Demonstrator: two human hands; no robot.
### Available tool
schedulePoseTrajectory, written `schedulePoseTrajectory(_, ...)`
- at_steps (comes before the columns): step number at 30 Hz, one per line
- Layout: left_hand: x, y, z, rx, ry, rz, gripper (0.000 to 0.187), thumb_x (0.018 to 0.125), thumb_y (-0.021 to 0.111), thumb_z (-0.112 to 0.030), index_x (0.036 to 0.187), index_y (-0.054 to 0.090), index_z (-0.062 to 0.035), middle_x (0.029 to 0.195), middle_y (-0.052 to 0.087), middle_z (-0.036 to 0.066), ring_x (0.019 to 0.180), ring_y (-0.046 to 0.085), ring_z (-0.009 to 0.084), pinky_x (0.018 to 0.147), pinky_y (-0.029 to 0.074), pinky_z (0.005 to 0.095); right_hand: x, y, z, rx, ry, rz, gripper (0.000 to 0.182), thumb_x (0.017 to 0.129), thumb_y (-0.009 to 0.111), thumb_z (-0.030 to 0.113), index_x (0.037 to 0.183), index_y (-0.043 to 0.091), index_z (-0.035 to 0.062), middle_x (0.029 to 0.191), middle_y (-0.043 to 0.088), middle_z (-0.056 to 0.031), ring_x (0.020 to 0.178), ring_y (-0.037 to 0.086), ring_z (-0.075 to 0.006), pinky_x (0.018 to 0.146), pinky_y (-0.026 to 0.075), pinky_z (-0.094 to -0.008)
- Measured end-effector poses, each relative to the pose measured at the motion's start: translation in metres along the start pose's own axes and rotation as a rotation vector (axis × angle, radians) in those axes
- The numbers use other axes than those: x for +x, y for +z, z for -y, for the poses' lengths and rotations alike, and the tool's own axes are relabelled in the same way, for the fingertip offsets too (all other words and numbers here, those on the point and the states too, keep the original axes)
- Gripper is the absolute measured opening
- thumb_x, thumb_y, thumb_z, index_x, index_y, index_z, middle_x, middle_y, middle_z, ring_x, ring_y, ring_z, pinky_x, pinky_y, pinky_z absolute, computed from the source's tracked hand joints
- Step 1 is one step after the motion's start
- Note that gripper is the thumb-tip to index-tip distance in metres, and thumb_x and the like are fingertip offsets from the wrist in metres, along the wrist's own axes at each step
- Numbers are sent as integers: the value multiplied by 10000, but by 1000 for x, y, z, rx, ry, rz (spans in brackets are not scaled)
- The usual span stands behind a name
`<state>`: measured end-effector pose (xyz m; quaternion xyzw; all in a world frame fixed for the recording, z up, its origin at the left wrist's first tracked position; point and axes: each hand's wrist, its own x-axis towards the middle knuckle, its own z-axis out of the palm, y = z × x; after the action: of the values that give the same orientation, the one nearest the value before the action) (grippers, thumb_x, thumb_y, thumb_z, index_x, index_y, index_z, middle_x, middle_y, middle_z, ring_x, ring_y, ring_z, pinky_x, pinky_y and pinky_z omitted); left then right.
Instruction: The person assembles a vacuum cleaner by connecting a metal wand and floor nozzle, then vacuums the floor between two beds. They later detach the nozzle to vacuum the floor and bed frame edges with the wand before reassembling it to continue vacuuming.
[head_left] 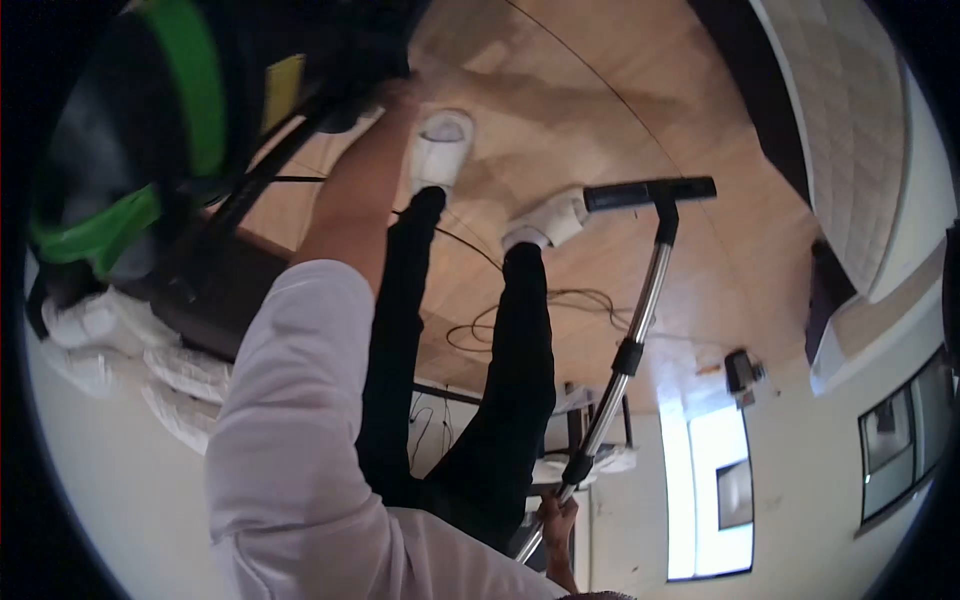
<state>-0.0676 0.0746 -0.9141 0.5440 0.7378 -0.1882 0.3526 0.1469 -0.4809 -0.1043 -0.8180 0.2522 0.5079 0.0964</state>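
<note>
As I view the site from above through the head camera, my right grip (558, 518) is closed around the lower part of a metal tube (604, 412), at the bottom of the view. The tube slants upward and to the right, carries black collars, and ends in a flat black nozzle (650, 192). That nozzle lies over the wooden floor (560, 110), close against the toe of the right white slipper (556, 218); I cannot confirm contact. My left grip (400, 92) is extended at the end of a bare forearm, up against a dark machine (130, 110) with green bands and a yellow label (283, 90). It is blurred, and I cannot tell whether it is open or closed. The left white slipper (440, 150) stands near the machine. I note a loosely coiled cord (575, 291) on the floor, between the right trouser leg (520, 350) and the tube. A pale mattress (850, 150) occupies the right side, and a bright window (707, 480) shows at lower right.
</note>
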Motion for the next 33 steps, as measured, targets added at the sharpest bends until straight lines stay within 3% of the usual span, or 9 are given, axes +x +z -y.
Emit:
schedulePoseTrajectory(1, -70, -25, -59, -51, 149, -496, 514, 889, 707, -402, 1218, 677, -9, 1102, 748, 154, 1042, 704, 367, 868, 553, 431, -2, 1, -3, 21, 51, 14, 181, 913, 692, 161, 847, 549, 71, 587, 523, 8, 474, 514, -86, 441, 417, -263)
schedulePoseTrajectory(2, -77, -27, -73, -51, 160, -463, 514, 889, 707, -402, 1218, 677, -9, 1102, 748, 154, 1042, 704, 367, 868, 553, 431, 0, 5, 3, 44, 98, 35, 181, 923, 685, 180, 876, 548, 70, 589, 523, 2, 469, 516, -90, 440, 422, -262)
schedulePoseTrajectory(4, -76, -32, -88, -398, -22, -32, 554, 839, 773, -432, 1127, 664, 28, 1118, 733, 189, 1034, 707, 337, 892, 550, 425, 4, 19, 28, 146, 2, 99, 186, 952, 638, 223, 920, 541, 68, 599, 527, -12, 448, 518, -109, 424, 432, -262)
schedulePoseTrajectory(8, -121, -52, -137, -657, -70, 157, 358, 859, 828, -257, 987, 593, -20, 969, 646, 94, 894, 694, 233, 783, 601, 374, 35, 25, 65, 416, 200, 370, 268, 955, 648, 291, 983, 546, 44, 619, 531, -22, 447, 506, -115, 392, 406, -264)
schedulePoseTrajectory(12, -166, -86, -175, -1094, 38, 513, 626, 819, 852, -283, 1264, 510, -3, 1093, 651, 73, 926, 663, 228, 792, 550, 404, 48, 17, 75, 991, 483, 759, 314, 983, 589, 295, 1043, 573, -13, 558, 498, -61, 360, 445, -137, 326, 376, -268)
schedulePoseTrajectory(17, -238, -119, -231, -1209, 28, 689, 336, 839, 832, -311, 1063, 686, -108, 1025, 677, 30, 959, 645, 139, 855, 517, 344, 57, 18, 75, 1273, 553, 1189, 375, 958, 558, 306, 1039, 553, -60, 515, 468, -52, 329, 417, -125, 291, 369, -269)
schedulePoseTrajectory(26, -330, -52, -187, -810, 14, 495, 458, 885, 813, -379, 1107, 580, -54, 971, 660, 46, 847, 638, 143, 784, 517, 313, 48, 36, 131, 1574, 556, 1659, 489, 953, 543, 372, 1056, 604, -102, 516, 530, -62, 351, 509, -140, 349, 498, -284)
schedulePoseTrajectory(27, -309, -12, -159, -571, 214, 200, 574, 877, 821, -392, 1184, 509, -20, 949, 652, 73, 839, 652, 203, 771, 538, 373, 52, 35, 133, 1561, 533, 1640, 476, 960, 528, 368, 1045, 601, -95, 543, 549, -66, 378, 534, -141, 356, 508, -286)
schedulePoseTrajectory(33, -275, -60, -147, -138, 134, 207, 776, 906, 711, -537, 1361, 451, 35, 1072, 708, 225, 1024, 701, 371, 872, 548, 444, 87, 24, 126, 1591, 546, 1599, 450, 954, 535, 343, 1061, 575, -92, 559, 504, -91, 381, 508, -158, 332, 441, -294)
